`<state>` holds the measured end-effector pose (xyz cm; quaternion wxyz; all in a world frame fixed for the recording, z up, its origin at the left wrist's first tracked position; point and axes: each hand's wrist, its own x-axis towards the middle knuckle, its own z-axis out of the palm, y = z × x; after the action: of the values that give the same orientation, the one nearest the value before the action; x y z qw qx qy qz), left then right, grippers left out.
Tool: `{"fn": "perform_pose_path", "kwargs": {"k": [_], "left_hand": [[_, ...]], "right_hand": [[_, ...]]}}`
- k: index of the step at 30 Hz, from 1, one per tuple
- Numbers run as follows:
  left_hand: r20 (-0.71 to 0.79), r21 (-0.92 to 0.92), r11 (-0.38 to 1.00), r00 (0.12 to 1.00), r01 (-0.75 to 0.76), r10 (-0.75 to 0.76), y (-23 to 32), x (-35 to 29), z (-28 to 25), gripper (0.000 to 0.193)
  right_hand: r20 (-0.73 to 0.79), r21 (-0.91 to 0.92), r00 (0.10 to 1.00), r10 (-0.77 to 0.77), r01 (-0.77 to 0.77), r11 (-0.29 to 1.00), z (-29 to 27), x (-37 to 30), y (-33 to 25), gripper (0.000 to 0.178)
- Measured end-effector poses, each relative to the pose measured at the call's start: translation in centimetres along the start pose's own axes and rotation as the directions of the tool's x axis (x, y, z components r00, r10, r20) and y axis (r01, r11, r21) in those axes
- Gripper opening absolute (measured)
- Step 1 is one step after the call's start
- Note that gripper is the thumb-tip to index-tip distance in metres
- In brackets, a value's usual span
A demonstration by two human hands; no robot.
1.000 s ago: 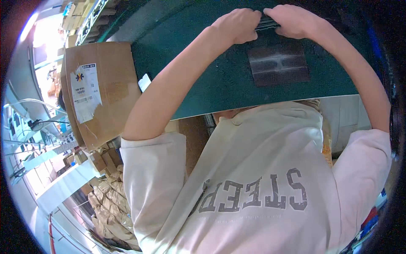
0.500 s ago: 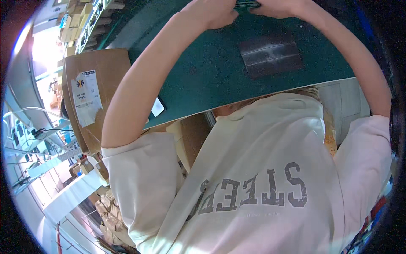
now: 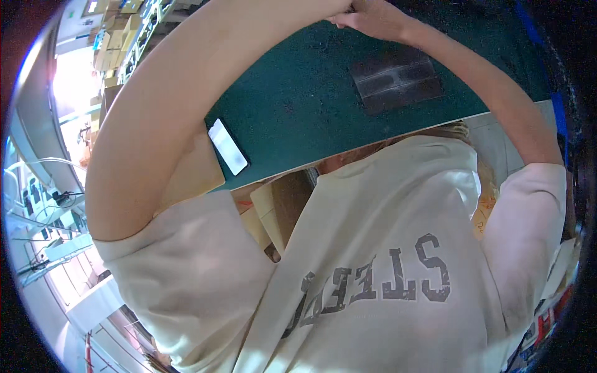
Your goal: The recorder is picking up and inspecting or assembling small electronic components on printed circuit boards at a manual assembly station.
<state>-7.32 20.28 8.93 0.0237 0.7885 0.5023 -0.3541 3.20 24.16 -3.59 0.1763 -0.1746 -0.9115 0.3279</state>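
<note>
At the top edge of the head view, my left hand [image 3: 339,6] is mostly cut off, and its fingers do not show. My right hand [image 3: 377,20] meets it there, with the fingers curled in; what they grip, if anything, is hidden. Both hands are over the far part of a dark green table [image 3: 292,105]. Between my arms and nearer to me lies a dark, flat rectangular piece [image 3: 398,84] with pale smudges and crosswise lines. A phone [image 3: 229,148] with a bright white screen rests by the table's near edge, beside my left arm.
A cardboard box [image 3: 193,171] is partly covered by my left arm, next to the phone. Below the table edge stand more cardboard pieces [image 3: 289,202]. Shelves with boxes [image 3: 115,43] rise at the far left, and cables [image 3: 65,198] hang lower down.
My hands, apart at the top edge before, have come together. My left arm has swung left and up, covering much of the box and uncovering the phone. The dark piece stays in place.
</note>
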Motion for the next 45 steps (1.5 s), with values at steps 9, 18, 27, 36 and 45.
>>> {"fn": "perform_pose_path", "kwargs": {"k": [9, 18, 27, 36, 45], "left_hand": [[0.128, 0.156, 0.984, 0.986, 0.089, -0.11, 2.9, 2.0, -4.1, 0.032], [0.232, 0.288, 0.945, 0.947, 0.154, -0.224, 3.6, -2.3, -7.8, 0.032], [-0.112, 0.024, 0.886, 0.882, 0.462, -0.457, 1.1, 5.0, -5.2, 0.032], [-0.399, -0.442, 0.678, 0.547, 0.588, -0.735, 5.3, 7.2, -1.8, 0.034], [-0.4, -0.838, 0.392, 0.061, 0.38, -0.914, 9.1, 8.3, 0.9, 0.036]], "right_hand": [[0.182, 0.238, 0.962, 0.203, -0.243, 0.94, -1.1, -1.0, -3.1, 0.042], [0.1, 0.781, 0.908, 0.408, -0.325, 0.533, -0.6, -1.4, -3.6, 0.039], [0.072, 0.752, 0.916, 0.395, -0.31, 0.582, -1.0, -0.7, -4.3, 0.036], [0.053, 0.723, 0.919, 0.39, -0.305, 0.621, -0.9, -0.8, -4.3, 0.033], [0.026, 0.688, 0.92, 0.392, -0.301, 0.66, -1.2, -1.0, -5.0, 0.03]]}}
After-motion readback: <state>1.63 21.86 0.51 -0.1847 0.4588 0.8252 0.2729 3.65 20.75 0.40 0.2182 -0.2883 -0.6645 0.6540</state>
